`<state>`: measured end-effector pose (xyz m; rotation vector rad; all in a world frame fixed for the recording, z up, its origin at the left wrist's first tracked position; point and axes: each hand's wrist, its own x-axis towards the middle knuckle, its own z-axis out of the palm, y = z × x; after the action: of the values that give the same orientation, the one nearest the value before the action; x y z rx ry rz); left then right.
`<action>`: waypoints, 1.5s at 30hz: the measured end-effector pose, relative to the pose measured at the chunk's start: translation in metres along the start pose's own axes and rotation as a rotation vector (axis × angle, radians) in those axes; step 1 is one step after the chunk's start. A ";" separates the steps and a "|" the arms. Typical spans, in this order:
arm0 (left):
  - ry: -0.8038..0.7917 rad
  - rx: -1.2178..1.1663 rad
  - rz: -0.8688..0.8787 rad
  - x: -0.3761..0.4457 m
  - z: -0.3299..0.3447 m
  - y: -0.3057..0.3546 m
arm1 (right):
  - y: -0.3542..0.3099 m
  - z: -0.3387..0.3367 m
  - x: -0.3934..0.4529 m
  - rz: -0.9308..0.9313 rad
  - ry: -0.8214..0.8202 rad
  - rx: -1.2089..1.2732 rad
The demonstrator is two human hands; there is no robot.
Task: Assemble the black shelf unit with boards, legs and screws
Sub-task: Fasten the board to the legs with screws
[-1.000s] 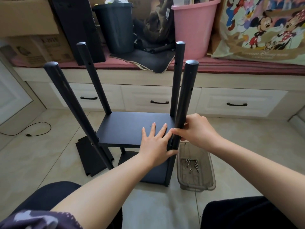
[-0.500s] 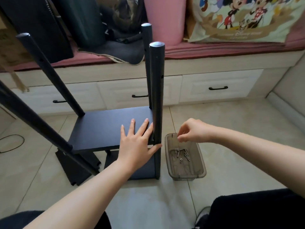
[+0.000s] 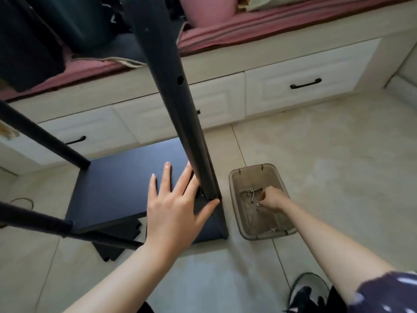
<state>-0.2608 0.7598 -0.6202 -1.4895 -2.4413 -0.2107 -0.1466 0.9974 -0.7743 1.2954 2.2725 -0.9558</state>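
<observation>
Reaching down since a moment ago, our right hand [image 3: 272, 198] is pinching screws [image 3: 252, 192] in the tray [image 3: 234, 177] at three o'clock; our left hand [image 3: 174, 205], fingers spread, is steadying the board [image 3: 117, 184] beside the leg [image 3: 191, 141]. Next, we judge, a screw needs fastening there.

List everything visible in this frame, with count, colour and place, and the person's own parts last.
shelf board: one, black, on the legs, centre left
legs: three visible, black, standing up from the board's corners
loose panel: one, black, floor beneath the shelf
tray: one, translucent brown, floor right of the shelf
screws: several, silver, inside the tray
drawers: cream, black handles, below the bench
left hand: flat on the board beside the near leg
right hand: in the tray, at the screws
</observation>
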 end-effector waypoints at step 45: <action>-0.217 0.023 -0.064 0.005 -0.004 0.009 | -0.101 -0.097 -0.147 -0.386 0.182 0.111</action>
<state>-0.2547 0.7673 -0.6154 -1.4958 -2.6525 -0.0348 -0.1545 0.9397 -0.5803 1.0391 2.7107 -1.1431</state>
